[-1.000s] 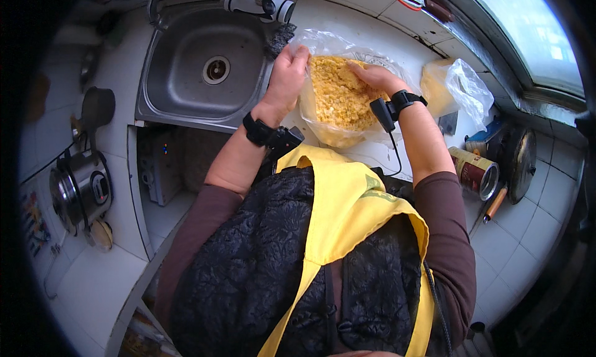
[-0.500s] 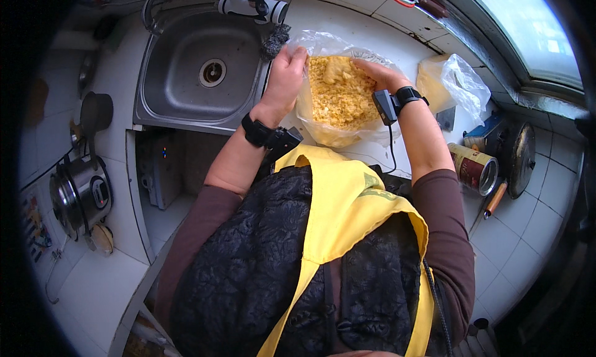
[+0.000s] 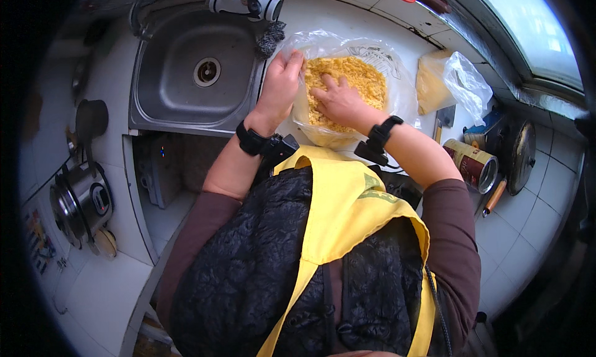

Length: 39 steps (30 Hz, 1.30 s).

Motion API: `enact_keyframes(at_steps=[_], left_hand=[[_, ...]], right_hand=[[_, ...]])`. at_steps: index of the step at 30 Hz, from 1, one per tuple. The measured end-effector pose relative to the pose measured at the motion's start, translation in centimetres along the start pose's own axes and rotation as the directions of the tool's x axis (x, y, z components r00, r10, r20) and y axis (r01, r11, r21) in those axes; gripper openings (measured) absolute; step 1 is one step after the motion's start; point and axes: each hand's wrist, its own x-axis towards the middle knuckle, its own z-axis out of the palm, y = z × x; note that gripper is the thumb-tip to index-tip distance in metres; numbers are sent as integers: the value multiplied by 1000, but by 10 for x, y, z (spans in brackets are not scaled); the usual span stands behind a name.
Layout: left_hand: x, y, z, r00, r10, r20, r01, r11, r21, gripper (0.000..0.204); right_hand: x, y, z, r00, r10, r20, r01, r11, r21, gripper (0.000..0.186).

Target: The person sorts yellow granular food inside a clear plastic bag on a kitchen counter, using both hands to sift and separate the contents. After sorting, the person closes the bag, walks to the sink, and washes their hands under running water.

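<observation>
On the white counter, a clear plastic bag lies wide open around a heap of yellow, crumbly food. Its left rim is pinched in my left hand, beside the sink. My right hand reaches into the bag, fingers spread and resting on the crumbs, their tips partly sunk in. Each wrist wears a black strap with a small device.
To the left is a steel sink with a tap and a dark scouring pad at its corner. On the right are a second bag of yellow food, a cleaver, a tin and a dark pan lid.
My right hand has left the bag's far right rim and come down and left onto the crumbs. The lump there is flattened. My left hand still grips the rim.
</observation>
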Motion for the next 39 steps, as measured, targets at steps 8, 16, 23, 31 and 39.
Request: enact_keyframes(at_steps=[8, 16, 23, 31, 39], left_hand=[[16, -3, -7, 998, -29, 59, 27, 999, 37, 16], [18, -5, -5, 999, 22, 41, -24, 998, 49, 17], [15, 6, -5, 1000, 18, 4, -18, 1000, 3, 15], [18, 4, -4, 999, 29, 13, -29, 999, -31, 13], [12, 6, 0, 1000, 12, 13, -11, 999, -46, 13]], right_hand=[[47, 20, 9, 998, 8, -69, -5, 999, 48, 20], [75, 29, 3, 983, 181, -26, -176, 974, 141, 26], [41, 41, -30, 969, 234, 77, -235, 782, 577, 48], [-7, 59, -50, 882, 288, 372, -293, -283, 913, 43], [-16, 66, -34, 900, 346, 266, -156, -314, 936, 33]])
